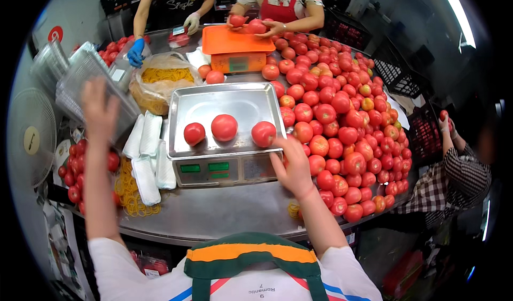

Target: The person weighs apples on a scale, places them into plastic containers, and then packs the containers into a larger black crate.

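Note:
My left hand (pixel 99 104), blurred, is spread over a stack of clear plastic trays (pixel 74 86) at the left. Whether it touches them I cannot tell. Before me stands a scale with a steel pan (pixel 224 96) and green displays (pixel 218 166). Three tomatoes lie on that pan: a small one (pixel 194 134) at left, a larger one (pixel 224 127) in the middle and another (pixel 263 134) near the right front corner. My right hand (pixel 291 166) is at this corner, thumb and forefinger apart, close beside the right tomato. Contact between them is unclear.
Loose tomatoes (pixel 354 162) cover the table's right side. White absorbent pads (pixel 146 177), rubber bands (pixel 138 205) and a bag of bands (pixel 160 76) lie left. Two people work behind an orange scale (pixel 236 40); another person (pixel 453 173) is at right. A fan (pixel 32 140) stands left.

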The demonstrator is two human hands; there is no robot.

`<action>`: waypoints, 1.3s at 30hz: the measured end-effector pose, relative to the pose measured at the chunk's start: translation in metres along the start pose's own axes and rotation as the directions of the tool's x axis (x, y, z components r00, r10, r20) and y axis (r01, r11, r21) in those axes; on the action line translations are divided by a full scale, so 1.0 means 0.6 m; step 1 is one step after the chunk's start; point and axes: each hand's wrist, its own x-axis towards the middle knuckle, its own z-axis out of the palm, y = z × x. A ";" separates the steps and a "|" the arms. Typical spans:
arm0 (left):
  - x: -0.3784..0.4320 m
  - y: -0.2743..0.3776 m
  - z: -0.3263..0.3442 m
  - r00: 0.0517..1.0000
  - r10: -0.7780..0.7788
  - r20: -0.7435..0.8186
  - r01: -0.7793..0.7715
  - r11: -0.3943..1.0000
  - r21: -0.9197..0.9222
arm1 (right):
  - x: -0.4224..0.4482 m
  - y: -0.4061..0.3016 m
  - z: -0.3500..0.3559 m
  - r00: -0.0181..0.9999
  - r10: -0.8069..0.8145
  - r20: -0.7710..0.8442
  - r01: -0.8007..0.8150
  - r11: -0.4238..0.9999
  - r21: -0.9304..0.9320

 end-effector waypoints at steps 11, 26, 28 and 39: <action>0.082 -0.323 -0.036 0.535 -0.467 0.704 0.782 0.588 -0.205 | -0.270 -0.018 0.052 0.803 0.393 0.447 -0.441 0.897 0.004; 0.007 -0.236 -0.036 0.691 -0.717 -0.088 0.400 0.482 -0.780 | -0.218 0.002 0.053 0.892 0.362 0.270 -0.405 0.906 0.123; -0.060 0.008 -0.060 0.898 -0.425 -0.115 0.352 0.850 -0.392 | -0.135 -0.019 0.029 0.952 0.306 0.011 -0.303 0.939 0.160; -0.318 0.374 -0.073 0.725 0.596 0.345 -0.033 0.530 -0.847 | 0.037 0.046 0.061 0.988 0.100 -0.119 -0.107 0.993 -0.055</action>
